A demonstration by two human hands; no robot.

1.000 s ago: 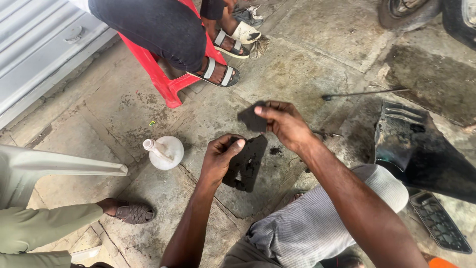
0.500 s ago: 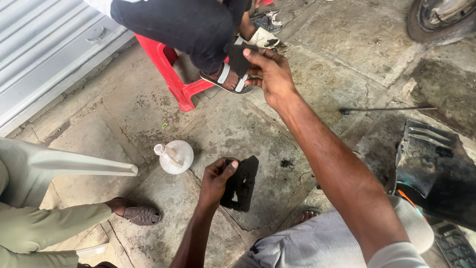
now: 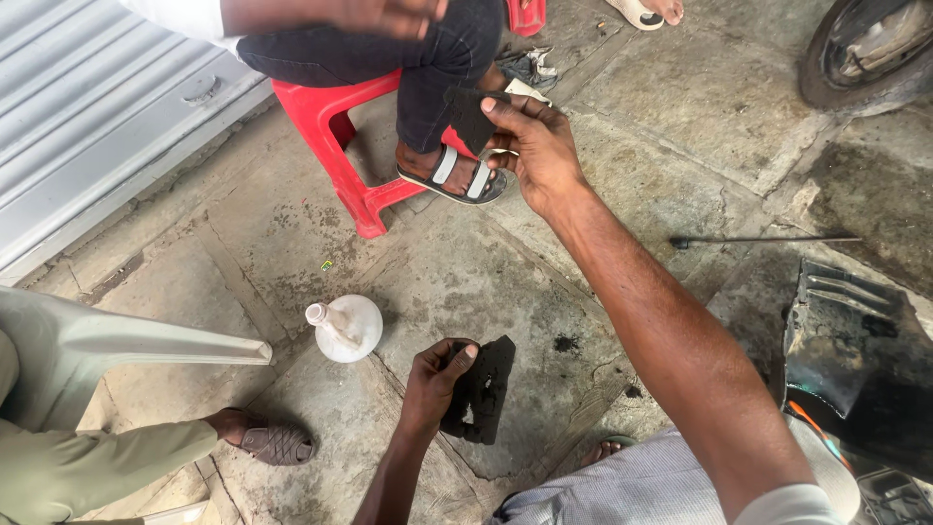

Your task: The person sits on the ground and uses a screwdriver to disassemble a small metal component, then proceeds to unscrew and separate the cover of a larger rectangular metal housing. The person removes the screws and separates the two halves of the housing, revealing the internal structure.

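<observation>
A seated neighbour at far left is cut off past the knee. Beside the round white bottle (image 3: 347, 329), the left hand (image 3: 436, 381) clamps a grimy, blocky black part (image 3: 481, 389) low over the stained concrete. Further right, the outstretched right hand (image 3: 536, 146) pinches a thin, ragged black piece (image 3: 471, 115) near the red stool (image 3: 335, 126).

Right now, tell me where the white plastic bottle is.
In the head view, the white plastic bottle lies on the concrete floor, lower left of centre, just left of the left hand holding a black part, below the red stool.
</observation>
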